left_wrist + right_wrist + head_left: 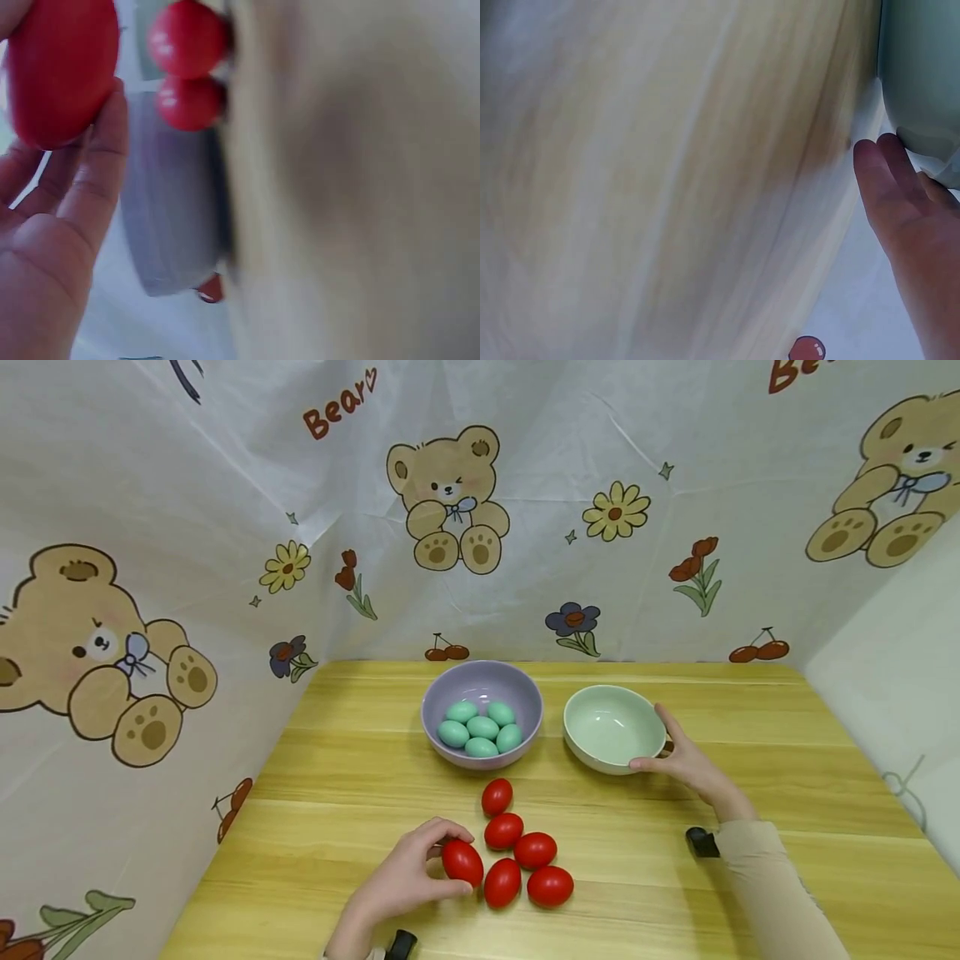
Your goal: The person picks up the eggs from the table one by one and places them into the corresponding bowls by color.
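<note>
In the head view, over the counter, the left hand's grip is clamped on a red egg nearer the person than the purple bowl, which holds turquoise eggs; five other red eggs lie on its near side, and the right hand's grip is clamped on the green bowl to its right. In the left wrist view, the held egg is before the purple bowl. In the right wrist view, fingers touch the green bowl's outer wall.
</note>
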{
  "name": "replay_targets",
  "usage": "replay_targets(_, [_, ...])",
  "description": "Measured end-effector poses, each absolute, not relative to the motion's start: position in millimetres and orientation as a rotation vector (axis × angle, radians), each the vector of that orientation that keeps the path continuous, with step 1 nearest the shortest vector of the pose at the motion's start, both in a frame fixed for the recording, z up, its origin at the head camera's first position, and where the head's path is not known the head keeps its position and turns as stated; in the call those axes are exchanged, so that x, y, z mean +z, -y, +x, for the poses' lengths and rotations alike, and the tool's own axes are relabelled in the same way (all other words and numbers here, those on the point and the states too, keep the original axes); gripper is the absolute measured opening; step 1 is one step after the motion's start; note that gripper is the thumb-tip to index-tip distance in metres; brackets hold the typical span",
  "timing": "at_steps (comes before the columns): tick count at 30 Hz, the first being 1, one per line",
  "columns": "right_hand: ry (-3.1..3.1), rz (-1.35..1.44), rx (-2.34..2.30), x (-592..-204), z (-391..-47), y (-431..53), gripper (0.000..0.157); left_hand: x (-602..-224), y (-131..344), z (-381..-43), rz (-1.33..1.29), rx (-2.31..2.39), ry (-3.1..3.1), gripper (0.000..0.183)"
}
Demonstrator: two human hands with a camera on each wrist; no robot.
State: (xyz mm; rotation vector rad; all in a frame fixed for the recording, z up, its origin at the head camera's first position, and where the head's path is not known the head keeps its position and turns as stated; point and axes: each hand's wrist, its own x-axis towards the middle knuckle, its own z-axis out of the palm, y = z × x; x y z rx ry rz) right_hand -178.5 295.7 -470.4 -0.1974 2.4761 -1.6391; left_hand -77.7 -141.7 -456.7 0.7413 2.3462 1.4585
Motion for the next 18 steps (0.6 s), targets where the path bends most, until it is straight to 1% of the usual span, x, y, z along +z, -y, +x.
replay_targets(10, [-2.454, -0.202, -1.635, -465.9, -178.5, -295.9, 0.109, -410.1, 114.4, -87.0, 0.968, 1.843, -2.225, 0.047])
replay_targets(14, [-2.458, -0.197, -1.624, -464.6, -177.7, -295.7, 0.11, -403.7, 99.4, -99.6, 0.968, 1.865, -2.182, 0.046])
replay_targets(18, [-2.449, -0.207, -1.627, -465.1, -177.2, -295.9, 0.11, -396.6, 83.0, -111.1, 1.07, 1.776, -2.19, 0.046])
